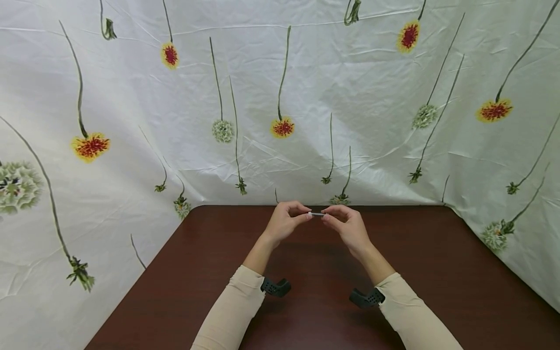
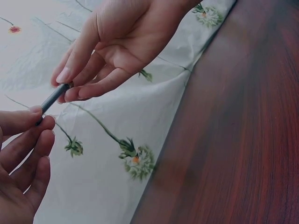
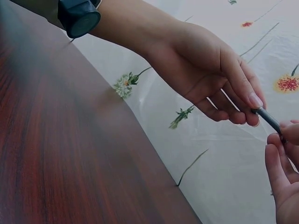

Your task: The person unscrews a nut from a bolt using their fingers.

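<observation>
A thin grey spring [image 1: 317, 214], tightly ribbed along its length, is stretched between both hands above the far part of the table. My left hand [image 1: 282, 223] pinches one end between thumb and fingertips. At the opposite end, the thumb and fingers of my right hand [image 1: 348, 227] pinch it too. In the left wrist view the ribbed spring [image 2: 53, 98] slants between the fingertips, its ends partly covered. The right wrist view shows the same spring [image 3: 268, 120], with the other fingers of the left hand [image 3: 205, 70] loosely bent below.
A dark reddish-brown table [image 1: 315, 311] lies under the forearms. White cloth [image 1: 262, 160] printed with flowers hangs behind it and along both sides. Each wrist wears a black band, the left band [image 1: 276, 287] and right band [image 1: 366, 297] jutting inward.
</observation>
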{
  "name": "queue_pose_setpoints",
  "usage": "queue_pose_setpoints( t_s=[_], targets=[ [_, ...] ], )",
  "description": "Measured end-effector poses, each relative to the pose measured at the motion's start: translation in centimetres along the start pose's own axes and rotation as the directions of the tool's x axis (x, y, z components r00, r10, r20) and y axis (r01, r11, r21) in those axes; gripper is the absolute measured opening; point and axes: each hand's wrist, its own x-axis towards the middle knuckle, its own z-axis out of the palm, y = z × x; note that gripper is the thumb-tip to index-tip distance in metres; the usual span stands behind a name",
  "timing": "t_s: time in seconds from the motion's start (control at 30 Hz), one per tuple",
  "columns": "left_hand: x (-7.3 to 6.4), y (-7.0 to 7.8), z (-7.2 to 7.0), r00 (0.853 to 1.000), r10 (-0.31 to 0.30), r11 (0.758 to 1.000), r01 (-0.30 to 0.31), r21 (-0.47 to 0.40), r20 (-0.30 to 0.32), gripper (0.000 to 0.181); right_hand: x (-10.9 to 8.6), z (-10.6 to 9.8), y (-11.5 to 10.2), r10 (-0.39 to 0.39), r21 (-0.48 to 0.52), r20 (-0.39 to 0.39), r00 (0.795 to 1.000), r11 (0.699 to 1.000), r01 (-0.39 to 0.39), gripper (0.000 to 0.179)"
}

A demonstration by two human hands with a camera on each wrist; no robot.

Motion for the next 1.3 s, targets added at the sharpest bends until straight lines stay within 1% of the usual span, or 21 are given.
queue_pose_setpoints(
  t_s=[0.23, 0.33, 0.4, 0.47, 0.6, 0.7, 0.8, 1.0, 1.13, 1.3],
  targets=[
    [0.1, 0.0, -0.1, 1.000, -0.012, 1.000, 0.012, -0.008, -0.007, 0.015, 0.0, -0.2, 0.0, -0.014, -0.018, -0.024, 1.000, 1.000, 0.014, 0.023],
    [0.2, -0.1, -0.2, 1.000, -0.010, 1.000, 0.010, -0.015, 0.003, 0.017, 0.0, -0.4, 0.0, -0.023, -0.045, -0.025, 0.999, 0.999, 0.022, 0.023],
    [0.2, -0.2, -0.3, 1.000, -0.012, 1.000, 0.012, -0.019, 0.009, 0.018, 0.0, -0.6, 0.0, -0.026, -0.088, -0.026, 0.999, 0.996, 0.024, 0.023],
    [0.1, -0.2, -0.3, 1.000, -0.015, 1.000, 0.016, -0.023, 0.014, 0.018, 0.0, -0.8, -0.1, -0.029, -0.154, -0.031, 0.999, 0.988, 0.024, 0.022],
    [0.0, -0.3, -0.3, 1.000, -0.021, 0.999, 0.022, -0.027, 0.010, 0.019, -0.1, -1.3, -0.1, -0.033, -0.290, -0.034, 0.999, 0.957, 0.022, 0.022],
    [0.0, -0.6, -0.4, 1.000, -0.029, 0.999, 0.029, -0.026, 0.006, 0.019, -0.2, -1.7, 0.1, -0.040, -0.345, -0.031, 0.999, 0.938, 0.027, 0.022],
    [0.0, -0.9, -0.5, 0.999, -0.041, 0.999, 0.041, -0.016, 0.010, 0.019, -0.3, -2.2, 0.4, -0.039, -0.360, -0.025, 0.999, 0.933, 0.028, 0.023],
    [-0.4, -1.8, -0.9, 0.997, -0.074, 0.997, 0.073, 0.022, 0.026, 0.016, -0.6, -3.2, 1.4, -0.024, -0.339, -0.016, 1.000, 0.941, 0.017, 0.028],
    [-0.5, -2.5, -1.0, 0.994, -0.098, 0.995, 0.096, 0.034, 0.041, 0.013, -0.7, -3.8, 2.3, -0.006, -0.366, -0.021, 1.000, 0.931, -0.002, 0.032],
    [-0.9, -3.7, -1.2, 0.991, -0.113, 0.993, 0.110, 0.050, 0.077, 0.010, -1.0, -4.5, 3.6, 0.035, -0.387, -0.009, 0.999, 0.922, -0.036, 0.035]
  ],
)
